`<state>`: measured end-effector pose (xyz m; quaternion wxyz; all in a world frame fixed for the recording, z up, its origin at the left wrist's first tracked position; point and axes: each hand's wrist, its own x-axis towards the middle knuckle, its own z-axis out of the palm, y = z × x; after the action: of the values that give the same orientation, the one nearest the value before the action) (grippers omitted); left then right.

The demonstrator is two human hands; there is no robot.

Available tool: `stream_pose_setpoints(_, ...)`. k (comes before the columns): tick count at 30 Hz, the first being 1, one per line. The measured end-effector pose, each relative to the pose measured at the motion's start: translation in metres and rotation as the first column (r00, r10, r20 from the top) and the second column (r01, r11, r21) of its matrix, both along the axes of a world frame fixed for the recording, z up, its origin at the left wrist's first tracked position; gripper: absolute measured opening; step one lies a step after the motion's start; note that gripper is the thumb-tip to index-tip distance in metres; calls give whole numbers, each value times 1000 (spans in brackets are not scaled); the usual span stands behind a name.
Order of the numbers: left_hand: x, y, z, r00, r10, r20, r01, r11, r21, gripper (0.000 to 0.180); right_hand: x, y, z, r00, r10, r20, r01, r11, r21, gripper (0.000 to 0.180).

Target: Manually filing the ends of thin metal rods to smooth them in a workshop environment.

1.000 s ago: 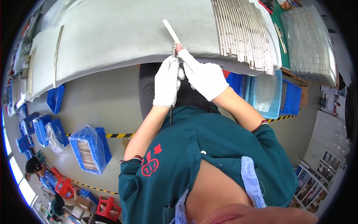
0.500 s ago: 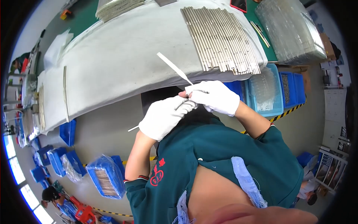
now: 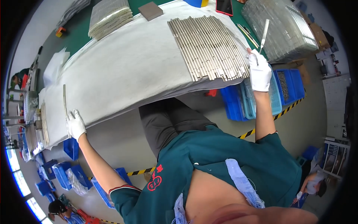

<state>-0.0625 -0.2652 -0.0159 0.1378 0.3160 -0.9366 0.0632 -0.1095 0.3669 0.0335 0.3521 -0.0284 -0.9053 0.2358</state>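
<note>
Left hand [image 3: 75,124] grasping a long metal strip [image 3: 65,106] at the left edge of the white-covered tabletop [image 3: 130,71]. Right hand [image 3: 259,71] clenched on a white stick [image 3: 264,33] beside the row of metal bars [image 3: 209,46]. Better to lift the strip level, without bending.

Bare white cloth [image 3: 126,71] between hands open; rod row [image 3: 209,46] blocks right side.

I'm looking at a green table [image 3: 80,35] under a white cloth [image 3: 126,71]. A row of metal rods [image 3: 209,46] lies toward its right edge, one single rod [image 3: 65,104] near its left edge, stacked sheets [image 3: 110,16] along the far edge.
</note>
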Motion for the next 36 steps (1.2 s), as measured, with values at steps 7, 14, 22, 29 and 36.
stream_pose_setpoints(7, -12, -25, 4, 995, 93, 33, -88, 986, -143, 54, 11, 7, -9, 926, -64, 373, 36, 996, 80, 23)
stream_pose_setpoints(14, -29, -25, 0, 987, -150, -50, 145, 985, -93, 32, 9, 28, -16, 922, 10, 386, -70, 987, 141, 27)
stream_pose_setpoints(22, -59, 14, 5, 932, -209, -296, 180, 976, -124, 36, 23, -84, 1, 785, 577, 225, -611, 780, 136, 38)
stream_pose_setpoints(29, -16, 210, 39, 912, -319, -257, 409, 759, 507, 25, 31, -142, -4, 672, 630, 389, -738, 531, 416, 14)
stream_pose_setpoints(36, 53, 267, 8, 926, -101, -363, 366, 10, 931, 28, 46, -128, -32, 648, 477, 594, -675, 721, 157, 57)
